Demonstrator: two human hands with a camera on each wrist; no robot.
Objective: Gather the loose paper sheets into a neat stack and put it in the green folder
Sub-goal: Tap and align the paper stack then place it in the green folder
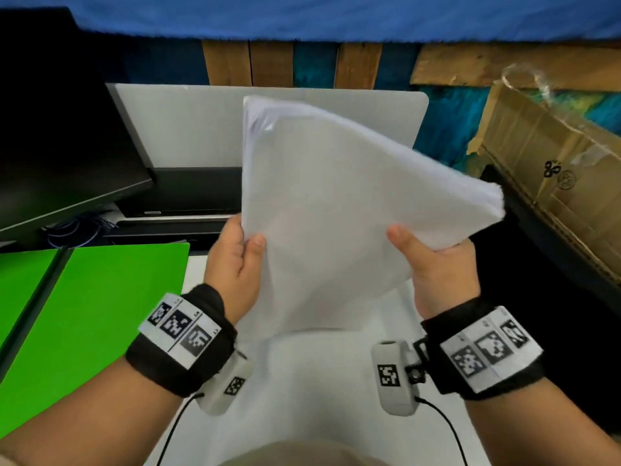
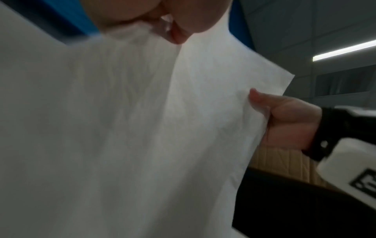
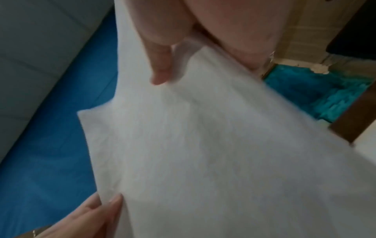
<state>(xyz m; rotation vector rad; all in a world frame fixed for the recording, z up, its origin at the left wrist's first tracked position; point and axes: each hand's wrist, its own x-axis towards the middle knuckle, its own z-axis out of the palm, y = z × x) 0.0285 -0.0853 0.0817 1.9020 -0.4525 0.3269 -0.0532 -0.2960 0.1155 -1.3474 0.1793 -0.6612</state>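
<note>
While paper stack [image 1: 322, 210] hangs raised above white desk [image 1: 319, 371], gathering looks done, filing not begun. Left of stack: green folder [image 1: 100, 314] lies open flat on desk, no sheets in it. At stack's left edge: left hand [image 1: 235, 260] pinches sheets, thumb in front. At stack's right lower edge: right hand [image 1: 437, 264] grips likewise. Far corners fanned, so judged still needing squaring. Right of stack: cardboard box [image 1: 554, 169]. Left to do: tap edges even, carry stack left, lay in folder.
</note>
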